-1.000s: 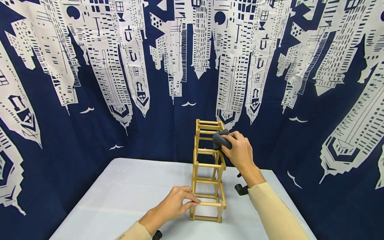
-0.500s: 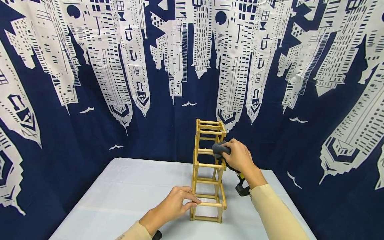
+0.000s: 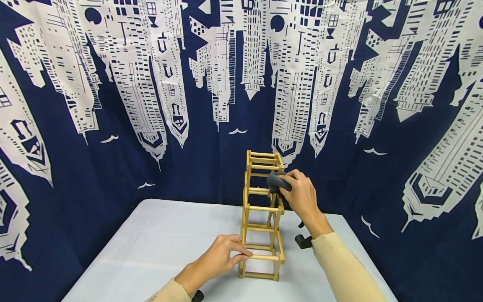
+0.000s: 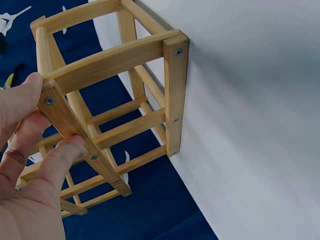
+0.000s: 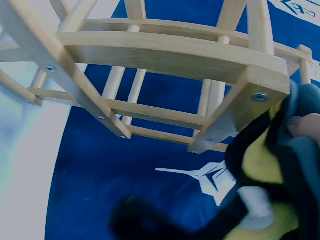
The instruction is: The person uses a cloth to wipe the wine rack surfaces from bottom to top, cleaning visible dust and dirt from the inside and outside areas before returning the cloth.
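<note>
A stepped wooden rack (image 3: 264,208) of slats and round rungs stands on the white table. My left hand (image 3: 224,256) pinches its near left corner; in the left wrist view, the thumb and fingers (image 4: 67,150) lie along a screwed slat (image 4: 107,172). Higher up on the right side, my right hand (image 3: 303,195) grips a bunched grey-blue cloth (image 3: 278,183) against the rack's edge. In the right wrist view, the soft cloth (image 5: 300,155) touches the corner of a wooden post (image 5: 255,97). Yellow and black material (image 5: 262,157) shows beside it, partly blurred. Most of my right hand is hidden there.
The white table (image 3: 170,235) ends just behind the rack. A dark blue curtain (image 3: 203,167) printed with white upside-down buildings hangs around it. A black device part (image 3: 303,241) sits below my right wrist, and another (image 3: 198,296) below my left.
My right hand with the cloth has gone down along the rack's right side and then partway back up. My left hand and the rack have stayed put.
</note>
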Demonstrator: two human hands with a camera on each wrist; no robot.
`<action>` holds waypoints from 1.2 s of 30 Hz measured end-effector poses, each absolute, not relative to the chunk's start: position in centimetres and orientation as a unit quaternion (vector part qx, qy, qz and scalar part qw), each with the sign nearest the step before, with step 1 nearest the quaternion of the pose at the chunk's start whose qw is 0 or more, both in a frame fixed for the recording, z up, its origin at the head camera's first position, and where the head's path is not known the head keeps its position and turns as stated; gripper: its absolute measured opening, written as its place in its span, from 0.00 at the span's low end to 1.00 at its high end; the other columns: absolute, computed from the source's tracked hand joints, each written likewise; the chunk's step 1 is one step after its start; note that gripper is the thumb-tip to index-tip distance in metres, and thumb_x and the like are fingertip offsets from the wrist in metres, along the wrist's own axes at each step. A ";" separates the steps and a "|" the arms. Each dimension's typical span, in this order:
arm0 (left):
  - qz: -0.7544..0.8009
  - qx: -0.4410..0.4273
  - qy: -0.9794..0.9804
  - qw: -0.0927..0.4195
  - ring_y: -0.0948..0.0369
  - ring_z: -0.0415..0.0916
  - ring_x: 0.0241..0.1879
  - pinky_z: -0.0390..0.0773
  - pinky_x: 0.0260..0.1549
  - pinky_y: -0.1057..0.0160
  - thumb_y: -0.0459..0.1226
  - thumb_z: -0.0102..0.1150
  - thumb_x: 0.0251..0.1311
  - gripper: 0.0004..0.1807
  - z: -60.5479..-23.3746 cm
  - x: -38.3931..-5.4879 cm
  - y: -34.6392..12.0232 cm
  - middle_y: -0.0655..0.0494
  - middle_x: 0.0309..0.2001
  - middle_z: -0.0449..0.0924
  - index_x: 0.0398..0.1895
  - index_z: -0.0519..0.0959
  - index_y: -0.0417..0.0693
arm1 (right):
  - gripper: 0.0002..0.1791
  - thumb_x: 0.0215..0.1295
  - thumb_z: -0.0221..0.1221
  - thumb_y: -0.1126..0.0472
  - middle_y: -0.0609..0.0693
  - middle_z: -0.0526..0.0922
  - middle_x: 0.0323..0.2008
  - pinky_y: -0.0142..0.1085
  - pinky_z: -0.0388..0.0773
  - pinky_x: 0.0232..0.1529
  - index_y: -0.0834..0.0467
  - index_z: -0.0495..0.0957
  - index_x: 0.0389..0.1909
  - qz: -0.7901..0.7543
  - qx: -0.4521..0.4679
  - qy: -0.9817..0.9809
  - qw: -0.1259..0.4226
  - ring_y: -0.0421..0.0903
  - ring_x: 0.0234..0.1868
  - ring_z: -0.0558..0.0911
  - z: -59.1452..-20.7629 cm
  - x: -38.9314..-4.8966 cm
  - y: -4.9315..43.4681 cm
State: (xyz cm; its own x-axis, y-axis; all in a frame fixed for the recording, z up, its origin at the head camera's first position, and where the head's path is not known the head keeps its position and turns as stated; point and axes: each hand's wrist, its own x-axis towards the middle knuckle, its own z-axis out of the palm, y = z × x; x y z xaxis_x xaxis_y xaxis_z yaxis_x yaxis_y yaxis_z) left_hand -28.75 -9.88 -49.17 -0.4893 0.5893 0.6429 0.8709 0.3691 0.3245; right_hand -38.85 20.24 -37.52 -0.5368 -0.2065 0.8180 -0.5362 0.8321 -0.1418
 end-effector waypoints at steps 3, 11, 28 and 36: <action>-0.325 -0.456 -0.800 0.216 0.80 0.63 0.34 0.76 0.35 0.85 0.30 0.84 0.66 0.10 -49.3 -28.7 -9.8 0.58 0.34 0.87 0.47 0.99 0.51 | 0.21 0.62 0.84 0.71 0.61 0.90 0.49 0.61 0.88 0.51 0.61 0.95 0.56 0.209 0.221 -0.832 0.463 0.64 0.47 0.89 -37.2 -38.9 19.9; -0.319 -0.451 -0.807 0.211 0.80 0.65 0.34 0.79 0.35 0.82 0.31 0.84 0.67 0.09 -49.5 -28.7 -9.7 0.59 0.35 0.87 0.47 0.99 0.51 | 0.18 0.67 0.82 0.69 0.63 0.90 0.50 0.62 0.88 0.50 0.63 0.94 0.56 0.244 0.233 -0.783 0.523 0.67 0.49 0.90 -35.8 -38.3 18.7; -0.312 -0.463 -0.801 0.216 0.72 0.79 0.35 0.81 0.40 0.83 0.32 0.83 0.69 0.09 -49.5 -28.6 -9.8 0.59 0.38 0.88 0.49 0.99 0.51 | 0.20 0.80 0.74 0.56 0.55 0.95 0.66 0.58 0.80 0.57 0.52 0.90 0.69 0.191 0.219 -0.883 0.368 0.61 0.59 0.85 -32.6 -39.0 12.3; -0.303 -0.450 -0.810 0.221 0.78 0.72 0.37 0.79 0.39 0.82 0.31 0.83 0.69 0.08 -49.3 -28.6 -9.6 0.59 0.38 0.90 0.47 0.99 0.51 | 0.18 0.78 0.75 0.61 0.55 0.96 0.61 0.58 0.82 0.55 0.54 0.92 0.65 0.090 0.196 -0.904 0.368 0.60 0.57 0.85 -31.6 -38.5 13.5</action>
State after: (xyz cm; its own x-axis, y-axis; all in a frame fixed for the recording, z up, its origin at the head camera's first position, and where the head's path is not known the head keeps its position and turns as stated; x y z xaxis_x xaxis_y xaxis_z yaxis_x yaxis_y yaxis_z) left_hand -28.59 -9.59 -49.32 -0.4977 0.5956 0.6306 0.8632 0.4108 0.2933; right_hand -38.46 13.53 -31.55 -0.6515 -0.2882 0.7018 -0.4215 0.9066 -0.0189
